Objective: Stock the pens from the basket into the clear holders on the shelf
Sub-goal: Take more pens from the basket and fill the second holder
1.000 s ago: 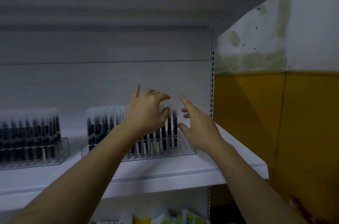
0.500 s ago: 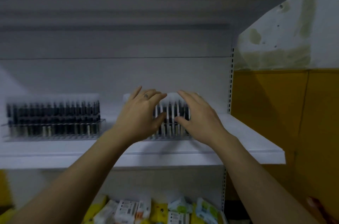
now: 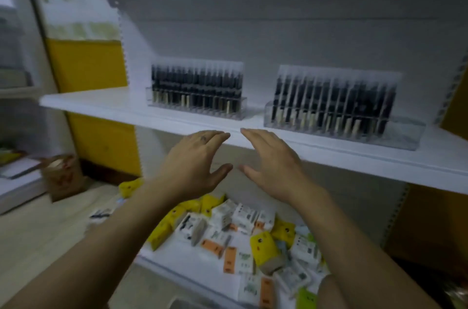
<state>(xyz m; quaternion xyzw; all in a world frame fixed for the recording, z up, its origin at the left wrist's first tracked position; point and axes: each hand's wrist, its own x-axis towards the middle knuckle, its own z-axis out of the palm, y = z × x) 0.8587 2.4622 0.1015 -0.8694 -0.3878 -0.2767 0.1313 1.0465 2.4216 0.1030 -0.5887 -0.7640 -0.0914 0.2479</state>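
Two clear holders stand on the white shelf [image 3: 121,108], each packed with several dark pens: the left holder [image 3: 196,105] and the right holder [image 3: 342,129]. My left hand [image 3: 195,164] and my right hand [image 3: 273,164] hover side by side below the shelf's front edge, between the two holders. Both have straight, relaxed fingers and hold nothing. The basket is out of view.
On the lower shelf [image 3: 182,262] lie several small yellow, white and orange packets [image 3: 240,227]. A brown bag [image 3: 63,177] sits on the floor at the left. Yellow wall panels [image 3: 86,65] flank the shelving.
Both hands have come away from the right holder and dropped below the shelf edge. The view has swung left and down, so both holders and the lower shelf now show.
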